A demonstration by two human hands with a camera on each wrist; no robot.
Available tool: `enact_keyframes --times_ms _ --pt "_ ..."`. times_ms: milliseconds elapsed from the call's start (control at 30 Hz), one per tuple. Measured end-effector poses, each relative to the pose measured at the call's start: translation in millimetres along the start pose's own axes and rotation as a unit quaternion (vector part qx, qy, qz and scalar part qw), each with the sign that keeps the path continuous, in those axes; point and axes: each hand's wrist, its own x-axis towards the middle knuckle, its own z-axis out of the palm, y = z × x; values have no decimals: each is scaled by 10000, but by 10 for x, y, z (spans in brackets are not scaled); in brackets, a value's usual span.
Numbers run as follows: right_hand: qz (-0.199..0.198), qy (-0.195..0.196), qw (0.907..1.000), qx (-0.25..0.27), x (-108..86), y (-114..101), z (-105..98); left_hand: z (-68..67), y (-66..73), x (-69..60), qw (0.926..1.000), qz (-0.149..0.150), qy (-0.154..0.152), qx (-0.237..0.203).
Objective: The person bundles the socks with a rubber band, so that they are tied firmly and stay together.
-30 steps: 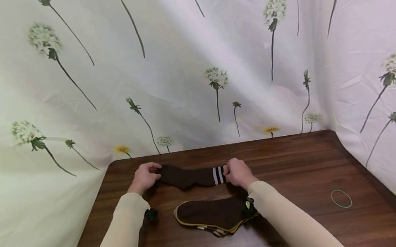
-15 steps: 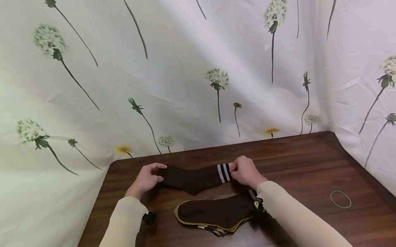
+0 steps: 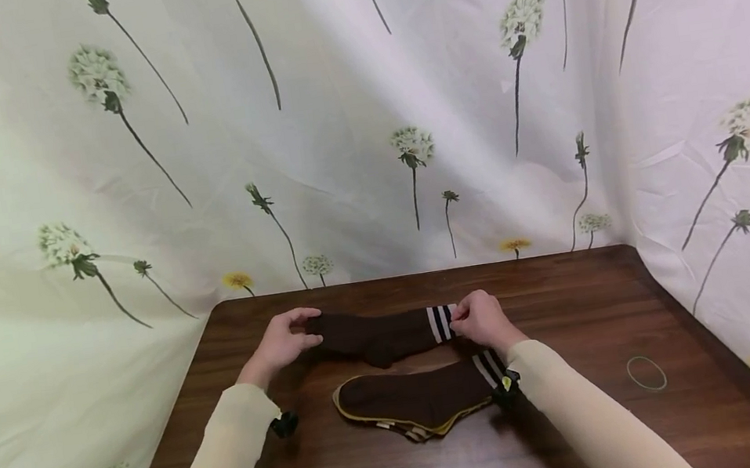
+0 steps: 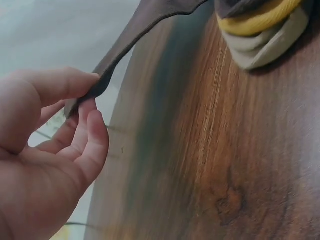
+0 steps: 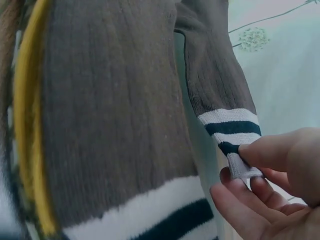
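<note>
backdrop (image 3: pixel 341 136): pale, creased, dandelion-printed cloth; table (image 3: pixel 569 303): brown wood grain, softly reflecting light

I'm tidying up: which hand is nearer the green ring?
Right. The right hand holds one end of a brown sock, left of the green ring; the left hand, at the other end, is farther left.

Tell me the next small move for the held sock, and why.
Probably ease the held sock onto the sock stack: the left hand pinches its toe end, the right hand its striped cuff, and the stack lies on the near side, facing the same way.
</note>
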Motion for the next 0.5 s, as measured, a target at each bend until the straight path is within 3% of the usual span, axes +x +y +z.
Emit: enact_keyframes --times_ms 233,500 --pt "-59 25 10000 20 -26 17 -141 39 101 -97 9997 -33 -25 -238" --pt "-505 -72 9985 214 -155 46 -369 69 200 -218 9991 94 10 -407"
